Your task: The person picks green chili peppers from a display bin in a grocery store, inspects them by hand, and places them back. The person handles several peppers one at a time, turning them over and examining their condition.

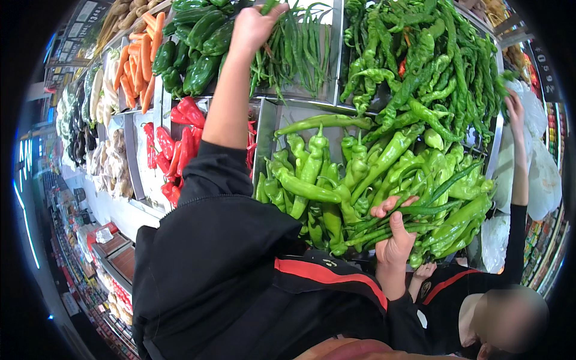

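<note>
My left hand [256, 27] reaches out to the far compartments, its fingers closed around a green pepper [270, 6] that the picture's top edge cuts off. Below that hand lie thin green chilli peppers [310, 54], with dark green bell peppers [200, 36] to its left. Closer to my body, my right hand [393, 238] grips a bunch of long thin green chillies [432, 208], whose ends stick out on both sides. This hand hovers over or rests on a heap of light green long peppers [310, 189]; which of these, I cannot tell.
Wrinkled green peppers [418, 76] fill the far right compartment. Red peppers [184, 144] and carrots [141, 58] lie left, between metal dividers [265, 135]. A co-worker in black stands close on my right; their raised hand [515, 108] holds something green near plastic bags [542, 180].
</note>
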Action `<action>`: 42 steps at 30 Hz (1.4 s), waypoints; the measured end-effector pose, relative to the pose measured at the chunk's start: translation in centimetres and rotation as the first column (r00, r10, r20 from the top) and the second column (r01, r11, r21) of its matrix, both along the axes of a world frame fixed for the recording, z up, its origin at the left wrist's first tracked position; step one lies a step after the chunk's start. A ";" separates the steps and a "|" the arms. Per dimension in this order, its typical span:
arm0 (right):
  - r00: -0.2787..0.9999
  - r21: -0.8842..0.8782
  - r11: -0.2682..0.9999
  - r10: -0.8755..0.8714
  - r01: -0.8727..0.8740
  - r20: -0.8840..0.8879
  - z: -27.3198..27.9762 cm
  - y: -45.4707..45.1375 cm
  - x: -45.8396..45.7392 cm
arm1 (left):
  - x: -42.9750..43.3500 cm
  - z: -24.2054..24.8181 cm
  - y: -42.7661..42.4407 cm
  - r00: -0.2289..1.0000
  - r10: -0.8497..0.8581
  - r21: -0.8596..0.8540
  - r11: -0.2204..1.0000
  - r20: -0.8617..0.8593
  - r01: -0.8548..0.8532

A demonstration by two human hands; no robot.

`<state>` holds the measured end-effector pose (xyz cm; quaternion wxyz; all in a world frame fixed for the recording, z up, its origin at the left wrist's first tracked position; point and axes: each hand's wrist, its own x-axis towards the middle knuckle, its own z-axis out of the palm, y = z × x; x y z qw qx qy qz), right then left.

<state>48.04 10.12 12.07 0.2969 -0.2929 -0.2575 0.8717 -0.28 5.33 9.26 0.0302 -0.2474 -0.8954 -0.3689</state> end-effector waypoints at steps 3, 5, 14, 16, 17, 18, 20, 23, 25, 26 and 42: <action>1.000 0.002 1.000 -0.003 0.003 -0.017 0.1 0.0 0.0 | -3.2 -1.0 -3.1 0.988 0.124 0.022 0.992 -0.091 -0.122; 1.000 0.019 1.000 -0.012 0.011 0.023 0.0 0.2 -0.1 | -4.4 -2.1 -4.7 0.970 0.244 -0.252 0.938 -0.011 -0.239; 0.998 0.056 0.997 0.050 -0.052 0.039 0.2 -0.7 -1.2 | 4.9 -6.6 0.5 0.967 -0.050 -0.355 0.925 0.251 0.140; 0.998 0.060 0.997 0.047 -0.050 0.039 0.4 -1.0 -1.3 | 7.5 -5.0 1.2 0.956 -0.070 -0.213 0.968 0.286 0.135; 0.998 0.069 0.997 0.037 -0.040 0.042 0.4 -1.0 -1.2 | 8.8 -4.1 1.1 0.961 -0.051 -0.106 0.991 0.271 0.082; 0.999 0.078 0.997 0.025 -0.028 0.043 0.5 -1.0 -1.1 | 9.8 -3.2 0.9 0.951 -0.059 0.015 0.998 0.303 0.057; 0.999 0.111 0.993 0.029 -0.033 0.042 0.6 -0.9 -0.5 | 13.1 -1.8 -0.1 0.974 -0.091 0.138 0.988 0.207 0.063; 0.999 0.113 0.993 0.018 -0.023 0.047 0.9 -0.9 0.5 | 20.2 0.5 -2.7 0.920 -0.186 0.276 0.957 0.344 0.090; 0.998 0.139 0.990 0.027 -0.034 0.050 1.3 -1.2 1.3 | 25.7 2.5 -4.0 0.798 -0.271 0.293 0.948 0.538 0.125; 0.999 0.168 0.985 0.040 -0.039 -0.004 1.6 -1.5 1.7 | 28.9 3.6 -4.5 0.777 -0.326 0.282 0.939 0.539 0.199; 0.976 0.005 0.987 -0.161 0.162 0.147 0.1 -7.7 9.1 | 43.5 7.7 -9.5 0.571 -0.819 0.007 0.572 -0.063 0.821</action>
